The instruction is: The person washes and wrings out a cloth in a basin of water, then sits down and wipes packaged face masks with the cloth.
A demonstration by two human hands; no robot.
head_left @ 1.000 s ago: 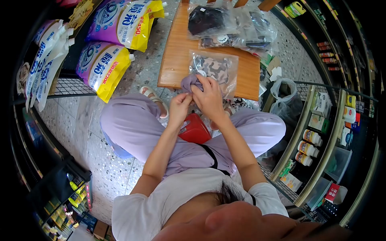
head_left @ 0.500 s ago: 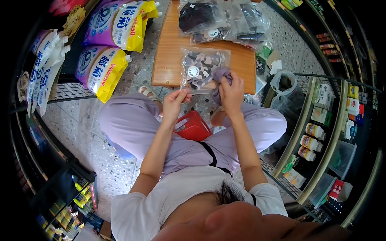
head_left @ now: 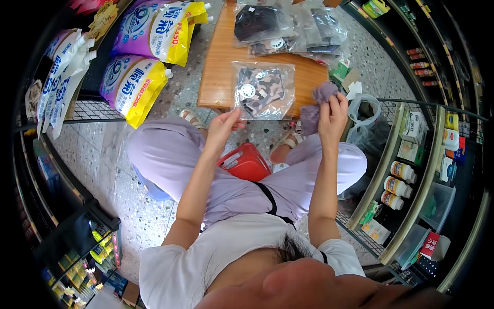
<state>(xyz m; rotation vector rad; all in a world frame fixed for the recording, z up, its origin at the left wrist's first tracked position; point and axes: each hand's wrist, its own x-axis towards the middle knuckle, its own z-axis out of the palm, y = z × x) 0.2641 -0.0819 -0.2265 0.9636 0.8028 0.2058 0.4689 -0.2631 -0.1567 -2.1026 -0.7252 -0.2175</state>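
A clear plastic bag with a camouflage item [head_left: 265,92] and a round white disc inside lies at the near edge of the wooden table [head_left: 216,77]. My left hand [head_left: 225,127] pinches the bag's lower left corner. At the table's right corner, my right hand [head_left: 333,116] grips a crumpled purple-grey cloth [head_left: 310,119], part of which hangs below the fingers. Behind the camouflage bag, more clear bags [head_left: 306,31] are piled up, one with a black item [head_left: 260,23] in it.
A red plastic container [head_left: 247,164] stands on the floor between my legs. Large detergent bags [head_left: 134,87] are at the left. Shelves with bottles [head_left: 399,185] run along the right, beside a translucent plastic bag [head_left: 365,116].
My right hand has moved right with the cloth, away from the camouflage bag. My left hand, earlier at the cloth, has taken hold of the bag's corner.
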